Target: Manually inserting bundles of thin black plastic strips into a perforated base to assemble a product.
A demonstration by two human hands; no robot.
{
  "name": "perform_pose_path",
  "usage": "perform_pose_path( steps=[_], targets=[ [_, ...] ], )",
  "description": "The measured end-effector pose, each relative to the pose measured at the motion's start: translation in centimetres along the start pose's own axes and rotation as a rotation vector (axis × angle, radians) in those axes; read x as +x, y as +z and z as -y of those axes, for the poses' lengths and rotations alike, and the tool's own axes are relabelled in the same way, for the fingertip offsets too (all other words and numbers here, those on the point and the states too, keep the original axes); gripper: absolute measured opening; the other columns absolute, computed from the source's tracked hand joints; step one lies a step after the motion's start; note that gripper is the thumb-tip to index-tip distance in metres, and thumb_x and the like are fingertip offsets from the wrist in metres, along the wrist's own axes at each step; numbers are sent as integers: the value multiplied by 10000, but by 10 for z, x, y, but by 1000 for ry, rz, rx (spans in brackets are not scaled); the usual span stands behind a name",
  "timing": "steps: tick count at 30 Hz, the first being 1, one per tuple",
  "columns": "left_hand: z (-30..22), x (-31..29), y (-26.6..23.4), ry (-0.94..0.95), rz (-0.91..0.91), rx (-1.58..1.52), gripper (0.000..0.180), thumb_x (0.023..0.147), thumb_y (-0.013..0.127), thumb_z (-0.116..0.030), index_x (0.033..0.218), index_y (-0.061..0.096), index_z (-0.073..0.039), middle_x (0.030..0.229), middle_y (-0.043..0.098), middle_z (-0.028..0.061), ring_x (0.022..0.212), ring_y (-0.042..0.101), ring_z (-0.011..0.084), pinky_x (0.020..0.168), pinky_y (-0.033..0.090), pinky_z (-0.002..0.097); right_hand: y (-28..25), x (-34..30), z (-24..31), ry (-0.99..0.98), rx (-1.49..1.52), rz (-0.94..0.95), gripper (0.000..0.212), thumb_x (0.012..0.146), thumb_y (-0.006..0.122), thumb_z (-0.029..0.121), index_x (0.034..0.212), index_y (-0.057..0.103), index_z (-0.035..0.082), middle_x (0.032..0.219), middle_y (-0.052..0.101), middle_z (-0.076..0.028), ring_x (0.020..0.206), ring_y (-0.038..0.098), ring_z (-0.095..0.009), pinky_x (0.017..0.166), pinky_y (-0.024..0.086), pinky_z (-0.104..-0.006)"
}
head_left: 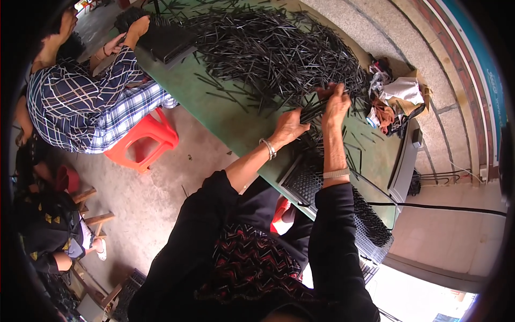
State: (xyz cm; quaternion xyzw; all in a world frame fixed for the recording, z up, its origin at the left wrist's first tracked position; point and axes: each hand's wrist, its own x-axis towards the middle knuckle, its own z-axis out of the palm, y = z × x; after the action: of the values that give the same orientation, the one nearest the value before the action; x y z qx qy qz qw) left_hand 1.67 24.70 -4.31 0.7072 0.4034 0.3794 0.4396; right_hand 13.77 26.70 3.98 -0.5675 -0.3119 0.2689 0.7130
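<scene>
My left hand (289, 127) is closed around a small bunch of thin black sticks (313, 111) at the near edge of a large heap. My right hand (336, 101) is just to its right, its fingers curled at the right end of the bunch; what they pinch is partly hidden and smeared. The big tangled heap of black sticks (268, 51) spreads over the green table (188, 91). Below my hands a black perforated tray (306, 180) lies by the table's near edge, with many sticks standing in rows along its right part (375, 220).
Crumpled bags and a cardboard box (413, 88) lie right of the heap. A person in a checked shirt (80, 102) sits on a red stool (145, 142) at the left, hands at another black tray (169, 43). A black cable (445, 207) runs off right.
</scene>
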Motion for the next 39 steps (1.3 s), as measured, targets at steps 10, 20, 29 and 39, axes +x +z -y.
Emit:
perform_pose_path(
  steps=[10, 20, 29, 39],
  targets=[
    [0, 16, -24, -521, 86, -1251, 227, 855, 659, -153, 919, 652, 64, 851, 689, 162, 721, 698, 220, 668, 582, 307, -1, 2, 24, 40, -51, 35, 426, 1000, 401, 338, 937, 619, -23, 598, 461, -9, 507, 433, -124, 472, 389, -304],
    [-3, 16, -1, -458, -43, -1166, 509, 826, 733, -382, 1153, 587, -22, 1081, 640, 64, 922, 616, 162, 779, 520, 328, 6, -22, -41, -213, -632, 221, 532, 1005, 367, 386, 848, 596, -68, 641, 591, -133, 634, 601, -248, 604, 442, -383],
    [17, 21, -26, -591, -101, -1416, 419, 753, 798, -388, 953, 609, -72, 848, 610, 84, 682, 573, 196, 626, 508, 357, 10, -26, -26, 87, -989, 626, 415, 978, 364, 340, 1019, 602, 3, 950, 657, -247, 779, 655, -378, 728, 523, -441],
    [-2, 17, -33, -568, -88, -1277, 519, 773, 788, -326, 1127, 621, 14, 1187, 605, 105, 1124, 554, 205, 987, 442, 364, 2, -36, -18, -42, -1241, 694, 661, 898, 475, 491, 1197, 484, -99, 1125, 602, -299, 1091, 575, -418, 915, 456, -455]
  ],
)
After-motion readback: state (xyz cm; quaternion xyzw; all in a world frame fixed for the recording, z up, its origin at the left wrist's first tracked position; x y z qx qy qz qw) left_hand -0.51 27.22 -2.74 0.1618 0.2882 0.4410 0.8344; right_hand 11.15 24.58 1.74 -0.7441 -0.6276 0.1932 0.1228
